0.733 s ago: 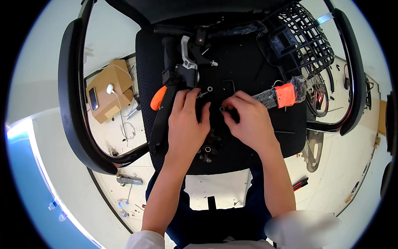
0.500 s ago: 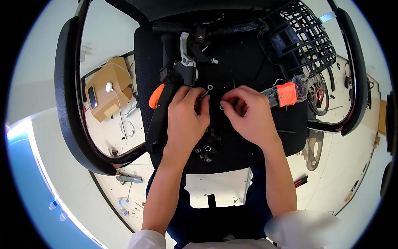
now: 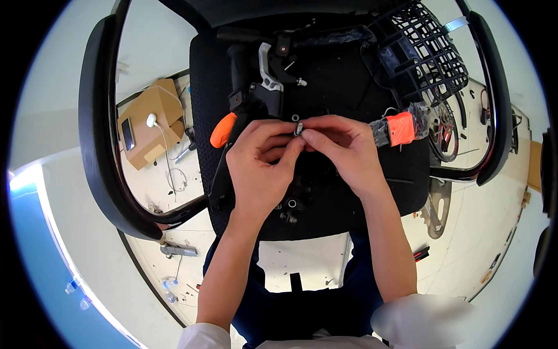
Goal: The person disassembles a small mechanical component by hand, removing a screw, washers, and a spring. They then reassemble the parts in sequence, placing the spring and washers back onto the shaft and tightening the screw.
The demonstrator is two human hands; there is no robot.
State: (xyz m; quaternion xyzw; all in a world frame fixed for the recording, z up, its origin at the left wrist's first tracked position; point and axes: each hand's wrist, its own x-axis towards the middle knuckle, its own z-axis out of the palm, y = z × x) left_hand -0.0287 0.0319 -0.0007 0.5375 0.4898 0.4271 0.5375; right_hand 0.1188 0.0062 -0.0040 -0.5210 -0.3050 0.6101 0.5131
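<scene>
Over the black chair seat (image 3: 349, 198) my hands meet with fingertips together. My left hand (image 3: 261, 160) pinches a small silvery metal piece (image 3: 299, 129), perhaps a bolt. My right hand (image 3: 346, 148) has thumb and forefinger closed at the same piece; a small ring was in that pinch earlier, but the fingers hide it now. Just beyond the fingertips lies a small metal ring (image 3: 295, 117). Nearer me, a larger ring (image 3: 292, 204) rests among small dark metal parts (image 3: 289, 217). A handlebar with a silver brake lever (image 3: 266, 67) lies past my left hand.
An orange grip-like piece (image 3: 223, 130) sits left of my hands. To the right are an orange wrapped packet (image 3: 401, 129) and a black plastic basket (image 3: 427, 64). Armrests (image 3: 96, 116) flank the seat. A cardboard box (image 3: 154, 125) stands on the floor at left.
My hands have come together from apart, the right moving left and slightly up. The left hand's metal piece now touches the right fingertips. The right hand's ring has gone out of sight.
</scene>
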